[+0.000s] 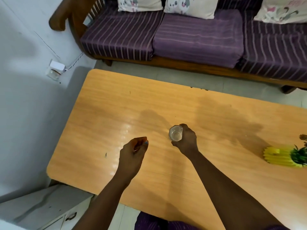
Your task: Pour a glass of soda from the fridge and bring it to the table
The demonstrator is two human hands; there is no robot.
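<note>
The right hand (186,141) grips a glass (175,133) over the desk (103,103). The left hand (133,152) is loosely curled, holding nothing.

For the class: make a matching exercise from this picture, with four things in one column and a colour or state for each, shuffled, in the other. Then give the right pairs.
Things
1. glass
2. left hand
3. sofa cushions
4. vase

Colour or state
a. yellow, ribbed, at the table's right end
b. purple with pale stripes
c. held in the right hand over the table
d. loosely curled, holding nothing

Pairs: 1-c, 2-d, 3-b, 4-a
</note>
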